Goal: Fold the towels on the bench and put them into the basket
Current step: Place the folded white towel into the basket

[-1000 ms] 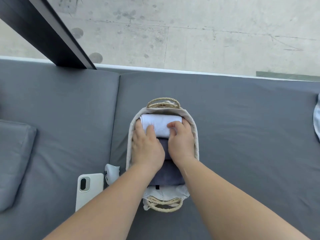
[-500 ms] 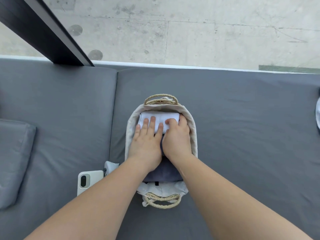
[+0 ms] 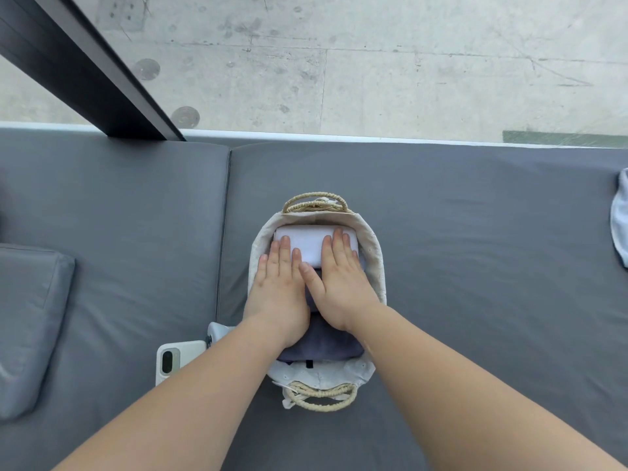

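Basket (image 3: 376,256): cream fabric; handles (image 3: 316,206) straw-coloured, braided. White towel (image 3: 307,249); slate-blue towel (image 3: 323,343). Counter (image 3: 475,266): plain dark grey. Phone (image 3: 181,350): white. Floor (image 3: 407,79): pale grey concrete, spotted. Post (image 3: 85,69): black. Cloth (image 3: 620,215), right edge: pale blue.

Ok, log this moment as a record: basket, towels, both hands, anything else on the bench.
basket: on the bench, rope handle at each end
white towel: folded, at basket's far end
dark towel: folded, at near end
left hand: flat, fingers straight, pressing white towel
right hand: flat, fingers straight, across both towels
phone: on bench, left of basket
pale cloth: bench's right edge, cut off
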{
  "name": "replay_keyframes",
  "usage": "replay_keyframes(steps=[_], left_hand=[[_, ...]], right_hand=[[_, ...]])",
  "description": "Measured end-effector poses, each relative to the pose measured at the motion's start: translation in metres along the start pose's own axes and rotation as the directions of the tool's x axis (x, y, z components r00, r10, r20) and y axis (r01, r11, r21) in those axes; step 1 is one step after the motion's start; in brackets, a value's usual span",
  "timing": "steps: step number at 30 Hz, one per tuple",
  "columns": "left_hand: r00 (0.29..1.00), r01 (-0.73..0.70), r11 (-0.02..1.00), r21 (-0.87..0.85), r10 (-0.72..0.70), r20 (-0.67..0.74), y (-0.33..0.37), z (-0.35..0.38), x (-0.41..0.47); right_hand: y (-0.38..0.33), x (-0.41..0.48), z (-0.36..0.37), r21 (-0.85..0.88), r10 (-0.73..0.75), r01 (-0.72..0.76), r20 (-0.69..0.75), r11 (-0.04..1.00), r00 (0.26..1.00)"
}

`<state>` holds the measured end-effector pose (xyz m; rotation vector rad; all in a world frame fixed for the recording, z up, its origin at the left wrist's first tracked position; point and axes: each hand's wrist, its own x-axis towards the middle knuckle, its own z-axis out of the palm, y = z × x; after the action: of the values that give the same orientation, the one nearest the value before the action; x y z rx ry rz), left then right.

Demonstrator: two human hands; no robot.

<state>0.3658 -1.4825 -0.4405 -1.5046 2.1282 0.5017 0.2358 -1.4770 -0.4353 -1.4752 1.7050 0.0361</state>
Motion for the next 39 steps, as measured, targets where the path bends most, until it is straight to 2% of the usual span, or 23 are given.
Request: replay_keyframes(steps=[3, 7, 12, 24, 28, 35, 37, 39], left_hand=[[0.994, 0.006, 1.000, -0.012, -0.004, 0.107, -0.001, -0.003, 0.007], [0.984, -0.001, 1.000, -0.021, 0.004, 0.177, -0.003, -0.008, 0.019], [0.969, -0.014, 1.000, 0.012, 0.011, 0.246, -0.004, -0.006, 0.028], [0.960, -0.010, 0.999, 0.048, -0.003, 0.281, 0.000, 0.001, 0.036], [0.951, -0.016, 1.000, 0.011, 0.012, 0.309, -0.003, -0.013, 0.031], [0.976, -0.002, 0.999, -0.037, 0.011, 0.217, 0.004, -0.042, -0.021], [0.989, 0.035, 0.985, -0.171, -0.009, 0.150, 0.012, -0.050, -0.048], [0.993, 0.112, 0.929, -0.351, -0.094, 0.068, 0.019, -0.059, -0.081]], right_hand=[[0.008, 0.002, -0.001, -0.049, 0.004, -0.002, 0.042, 0.999, 0.999], [0.012, 0.009, -0.002, -0.172, 0.013, 0.001, 0.079, 0.985, 0.997], [0.012, 0.019, 0.000, -0.190, 0.069, -0.038, 0.160, 0.981, 0.985], [0.011, 0.028, 0.000, -0.247, 0.111, -0.060, 0.197, 0.967, 0.974], [0.004, 0.019, -0.007, -0.298, 0.117, -0.050, 0.210, 0.953, 0.971], [-0.005, -0.028, -0.025, -0.392, 0.085, -0.001, 0.197, 0.920, 0.977], [0.000, -0.055, -0.033, -0.376, 0.037, 0.030, 0.171, 0.926, 0.985], [0.009, -0.086, -0.042, -0.353, -0.023, 0.069, 0.134, 0.933, 0.991]])
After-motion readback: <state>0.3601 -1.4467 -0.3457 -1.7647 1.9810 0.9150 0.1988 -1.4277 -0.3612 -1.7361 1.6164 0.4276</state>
